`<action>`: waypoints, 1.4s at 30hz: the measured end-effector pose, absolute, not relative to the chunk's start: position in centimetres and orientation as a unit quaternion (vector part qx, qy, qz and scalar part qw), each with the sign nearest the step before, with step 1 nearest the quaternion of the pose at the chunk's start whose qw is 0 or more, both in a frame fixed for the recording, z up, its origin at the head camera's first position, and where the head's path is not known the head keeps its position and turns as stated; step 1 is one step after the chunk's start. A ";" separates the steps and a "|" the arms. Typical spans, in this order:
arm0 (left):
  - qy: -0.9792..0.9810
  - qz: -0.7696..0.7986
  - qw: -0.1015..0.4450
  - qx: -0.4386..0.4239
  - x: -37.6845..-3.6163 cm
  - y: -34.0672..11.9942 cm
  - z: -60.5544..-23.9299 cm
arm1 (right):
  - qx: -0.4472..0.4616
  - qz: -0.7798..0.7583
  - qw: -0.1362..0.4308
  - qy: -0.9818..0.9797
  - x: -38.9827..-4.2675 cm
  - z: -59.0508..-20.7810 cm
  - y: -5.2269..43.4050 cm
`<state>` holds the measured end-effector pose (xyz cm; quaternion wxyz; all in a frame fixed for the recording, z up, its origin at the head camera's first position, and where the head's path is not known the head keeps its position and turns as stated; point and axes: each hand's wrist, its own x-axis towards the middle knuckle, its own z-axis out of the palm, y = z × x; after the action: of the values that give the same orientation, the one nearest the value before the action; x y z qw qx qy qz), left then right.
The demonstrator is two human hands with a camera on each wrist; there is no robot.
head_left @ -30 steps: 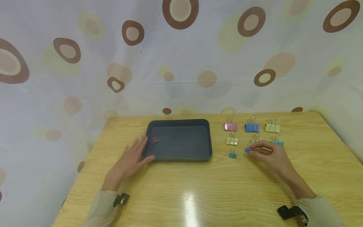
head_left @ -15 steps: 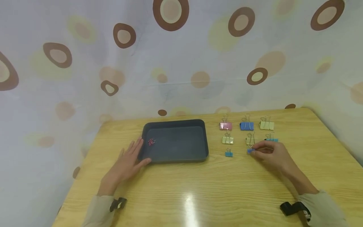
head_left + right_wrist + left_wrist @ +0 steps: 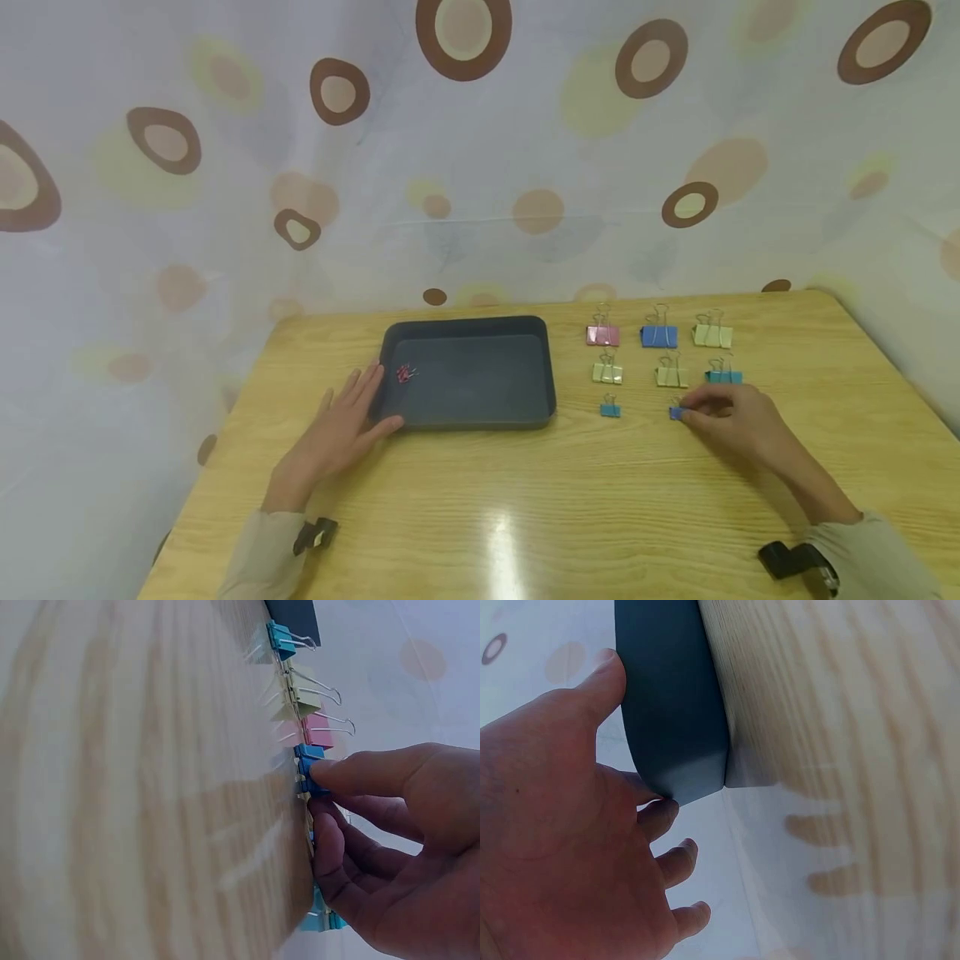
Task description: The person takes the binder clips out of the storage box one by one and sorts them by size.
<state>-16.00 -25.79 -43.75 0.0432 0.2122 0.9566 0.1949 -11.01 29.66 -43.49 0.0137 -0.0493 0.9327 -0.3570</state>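
Note:
My right hand point(image 3: 738, 421) pinches a small blue binder clip point(image 3: 676, 413) between thumb and fingers, low over the table or on it. In the right wrist view the thumb lies against this blue clip point(image 3: 312, 769). My left hand point(image 3: 333, 437) rests at the left end of a dark grey tray point(image 3: 480, 423), its fingers extended along the rim and the thumb at the near corner. The left wrist view has the tray's outer wall point(image 3: 676, 697) touching that hand. A small cluster of pink-red clips point(image 3: 406, 373) lies inside the tray at its left.
Left of the held clip sits a small teal clip point(image 3: 611, 410). Behind are two yellowish clips point(image 3: 607, 372) and a teal clip point(image 3: 723, 377). A back row has pink point(image 3: 603, 335), blue point(image 3: 659, 336) and yellow point(image 3: 712, 335) larger clips. A patterned curtain point(image 3: 480, 167) borders the table's far edge.
My right hand has moved the small blue clip rightward and toward the near side, farther from the small teal clip. The left hand stays at the tray. The head view has shifted slightly.

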 end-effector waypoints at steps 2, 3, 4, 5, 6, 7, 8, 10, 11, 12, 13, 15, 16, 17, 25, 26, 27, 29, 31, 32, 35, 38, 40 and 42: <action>0.957 0.194 0.042 0.212 -16.0 -25.8 -43.7 | -0.051 -0.355 0.018 0.933 -11.1 -43.6 29.7; 0.957 0.194 0.042 0.213 -15.9 -25.8 -43.7 | -0.053 -0.354 0.020 0.934 -11.1 -43.7 29.7; 0.957 0.194 0.041 0.212 -15.9 -25.9 -43.8 | -0.055 -0.350 0.020 0.935 -11.1 -43.7 29.8; 0.957 0.194 0.040 0.213 -15.9 -25.9 -43.8 | -0.056 -0.349 0.020 0.935 -11.2 -43.7 29.8; 0.957 0.194 0.041 0.212 -15.9 -25.9 -43.8 | -0.058 -0.347 0.019 0.936 -11.2 -43.7 29.8; 0.957 0.193 0.042 0.210 -15.9 -25.9 -43.8 | -0.056 -0.341 0.018 0.938 -11.2 -43.7 29.9; 0.958 0.193 0.044 0.209 -15.9 -25.9 -43.8 | -0.055 -0.340 0.018 0.939 -11.3 -43.6 29.9; 0.958 0.191 0.046 0.209 -16.1 -25.9 -44.0 | -0.048 -0.337 0.013 0.940 -11.3 -43.4 30.1; 0.958 0.192 0.046 0.209 -16.1 -25.9 -44.0 | -0.049 -0.338 0.001 0.940 -11.3 -43.3 30.2; 0.958 0.192 0.047 0.208 -16.2 -25.9 -44.1 | -0.048 -0.340 -0.012 0.939 -11.3 -43.1 30.2; 0.957 0.195 0.045 0.210 -16.2 -25.9 -44.1 | -0.048 -0.343 -0.029 0.938 -11.3 -43.0 30.2; 0.957 0.195 0.044 0.211 -16.3 -26.0 -44.3 | -0.055 -0.354 -0.070 0.931 -11.3 -42.6 29.9; 0.957 0.194 0.044 0.210 -16.3 -26.1 -44.3 | -0.061 -0.358 -0.093 0.927 -11.3 -42.4 29.7; 0.957 0.195 0.044 0.211 -16.4 -26.1 -44.3 | -0.069 -0.365 -0.116 0.921 -11.4 -42.2 29.4; 0.954 0.205 0.036 0.217 -16.3 -26.0 -44.1 | -0.096 -0.432 -0.105 0.891 -12.1 -41.4 26.2; 0.954 0.204 0.034 0.218 -16.2 -26.0 -44.1 | -0.103 -0.443 -0.097 0.885 -12.2 -41.4 25.6; 0.953 0.206 0.033 0.219 -16.2 -26.0 -44.1 | -0.111 -0.453 -0.091 0.880 -12.4 -41.5 25.1; 0.955 0.198 0.037 0.218 -16.2 -26.0 -44.2 | -0.128 -0.472 -0.081 0.869 -12.7 -41.5 23.9; 0.957 0.192 0.043 0.215 -16.2 -26.0 -44.4 | -0.140 -0.487 -0.072 0.859 -12.9 -41.5 22.7; 0.956 0.193 0.044 0.215 -16.2 -25.9 -44.4 | -0.142 -0.493 -0.067 0.855 -13.1 -41.5 22.1; 0.955 0.198 0.044 0.215 -16.1 -25.8 -44.4 | -0.150 -0.510 -0.055 0.845 -13.5 -41.5 20.4; 0.955 0.203 0.042 0.213 -16.0 -25.6 -44.3 | -0.151 -0.528 -0.050 0.834 -13.9 -41.4 18.8; 0.956 0.198 0.043 0.210 -16.0 -25.5 -44.2 | -0.155 -0.538 -0.049 0.827 -14.2 -41.3 17.8; 0.958 0.194 0.043 0.209 -16.0 -25.5 -44.1 | -0.161 -0.549 -0.045 0.819 -14.4 -41.2 16.8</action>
<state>-16.03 -25.47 -44.15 0.0428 0.2086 0.9577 0.1936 -14.42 16.77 -41.17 -0.0451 -0.1611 0.8186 -0.5494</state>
